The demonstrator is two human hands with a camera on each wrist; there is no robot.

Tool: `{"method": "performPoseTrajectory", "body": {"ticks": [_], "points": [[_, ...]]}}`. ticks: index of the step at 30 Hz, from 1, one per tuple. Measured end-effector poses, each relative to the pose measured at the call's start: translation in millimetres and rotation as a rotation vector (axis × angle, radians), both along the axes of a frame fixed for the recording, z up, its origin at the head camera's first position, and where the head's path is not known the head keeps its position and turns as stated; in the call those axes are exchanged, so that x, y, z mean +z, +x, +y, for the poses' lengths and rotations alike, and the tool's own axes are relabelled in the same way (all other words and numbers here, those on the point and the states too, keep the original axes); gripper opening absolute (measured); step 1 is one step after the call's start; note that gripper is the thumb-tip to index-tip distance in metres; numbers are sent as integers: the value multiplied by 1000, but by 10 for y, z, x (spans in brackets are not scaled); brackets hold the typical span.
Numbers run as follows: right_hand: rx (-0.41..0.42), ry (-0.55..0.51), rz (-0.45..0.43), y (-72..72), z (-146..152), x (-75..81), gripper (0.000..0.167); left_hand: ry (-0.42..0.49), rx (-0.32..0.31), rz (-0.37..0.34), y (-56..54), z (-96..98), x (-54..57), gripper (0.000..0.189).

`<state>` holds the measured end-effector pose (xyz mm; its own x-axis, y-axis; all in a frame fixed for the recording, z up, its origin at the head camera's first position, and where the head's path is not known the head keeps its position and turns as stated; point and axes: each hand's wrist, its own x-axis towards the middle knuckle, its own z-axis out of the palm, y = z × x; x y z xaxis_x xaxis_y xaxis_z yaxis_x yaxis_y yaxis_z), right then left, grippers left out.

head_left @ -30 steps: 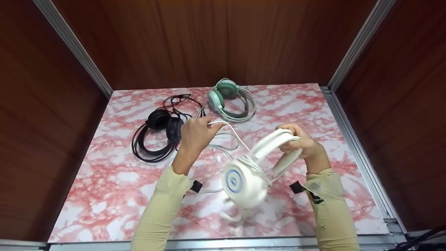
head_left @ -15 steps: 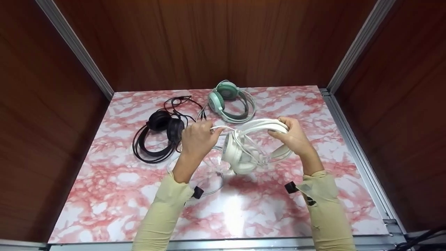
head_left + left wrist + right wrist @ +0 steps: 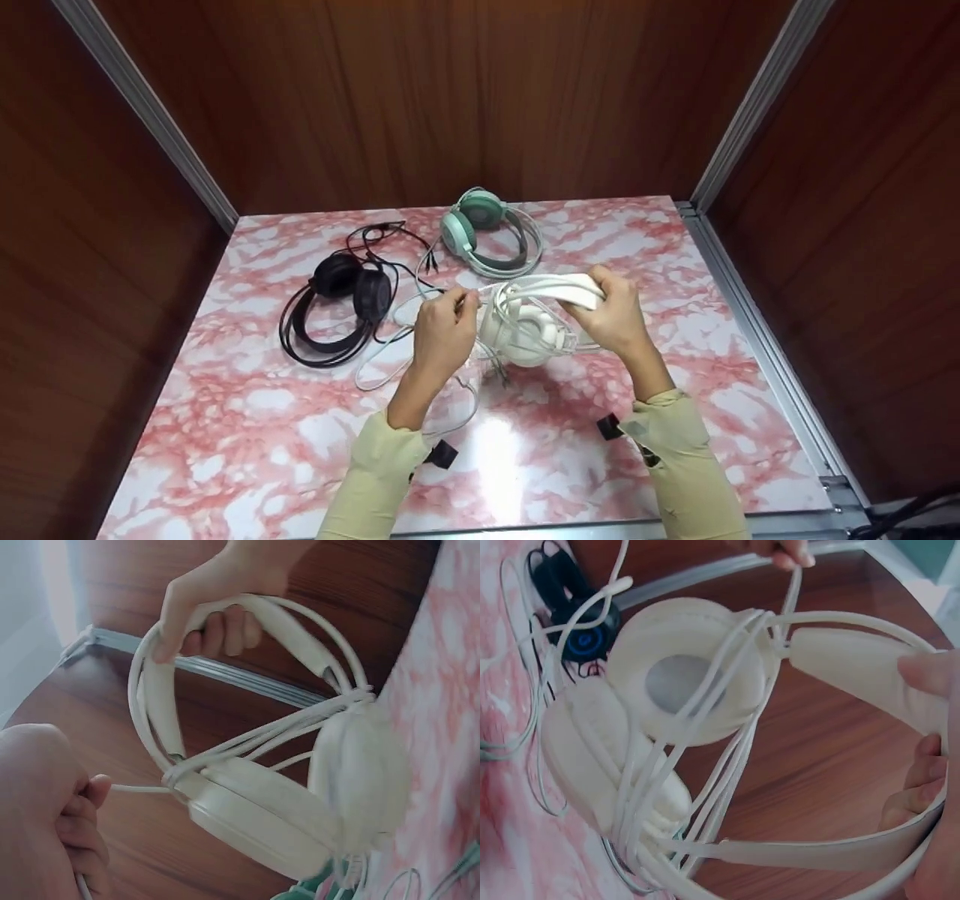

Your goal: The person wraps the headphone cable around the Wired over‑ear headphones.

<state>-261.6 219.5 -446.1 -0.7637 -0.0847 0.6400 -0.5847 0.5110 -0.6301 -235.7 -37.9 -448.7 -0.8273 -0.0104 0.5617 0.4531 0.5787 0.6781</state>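
Note:
White headphones (image 3: 529, 334) hang above the table, their cable wrapped in several turns across the two ear cups, as the left wrist view shows. My right hand (image 3: 616, 311) grips them by the headband (image 3: 289, 634), fingers curled round its top. In my left hand (image 3: 444, 330) a stretch of the white cable (image 3: 139, 788) is pinched between thumb and curled fingers, just left of the near ear cup (image 3: 259, 814). That stretch runs taut from the ear cup to the fingers. A loose white cable end (image 3: 615, 589) dangles by the cups in the right wrist view.
Black headphones (image 3: 330, 345) with a black cable (image 3: 386, 229) lie on the left of the pink-and-white marbled table (image 3: 247, 450). Green headphones (image 3: 455, 234) lie at the back middle. Pale cable loops (image 3: 367, 382) spread near my left hand. Brown panels (image 3: 465, 97) enclose the table.
The white headphones have swung up and back from the front, turning so the cups face another way. My right hand has shifted left; my left hand has come slightly nearer the headphones, still holding cable.

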Motion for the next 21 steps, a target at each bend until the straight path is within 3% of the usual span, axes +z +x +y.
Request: {"method": "performPoseTrajectory", "body": {"ticks": [5, 9, 13, 17, 21], "points": [[-24, -46, -12, 10, 16, -23, 23, 81, -55, -69, 70, 23, -3, 23], [-96, -164, 17, 4, 19, -46, 21, 120, -140, -136, 210, 69, -93, 21], [-136, -253, 88, 68, -58, 34, 21, 250, -214, -198, 328, 167, -200, 22], [-149, -368, 116, 186, -188, 177, 17, 397, -273, -219, 392, 289, -337, 24], [-144, -469, 118, 229, -279, 221, 17, 453, -302, -197, 403, 359, -484, 25]]}}
